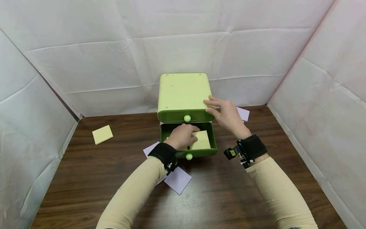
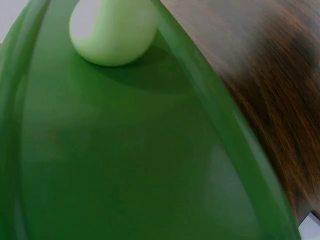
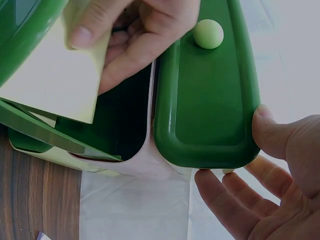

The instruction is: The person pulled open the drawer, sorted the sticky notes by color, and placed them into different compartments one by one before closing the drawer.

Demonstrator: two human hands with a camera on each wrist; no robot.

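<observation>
A green two-drawer box (image 1: 183, 92) stands at the back of a wooden table (image 1: 243, 190), its lower drawer (image 1: 213, 140) pulled open. The right hand (image 1: 226, 114), fingers relaxed and open, touches the box's top right corner. The left hand (image 1: 183, 135) reaches into the drawer, pinching a yellow pad (image 1: 203, 140). Another yellow pad (image 1: 102, 134) lies well apart at left.

Yellow sticky pad (image 1: 102, 134) and lilac paper sheets (image 1: 178, 180) on wooden table (image 1: 228, 197)
</observation>
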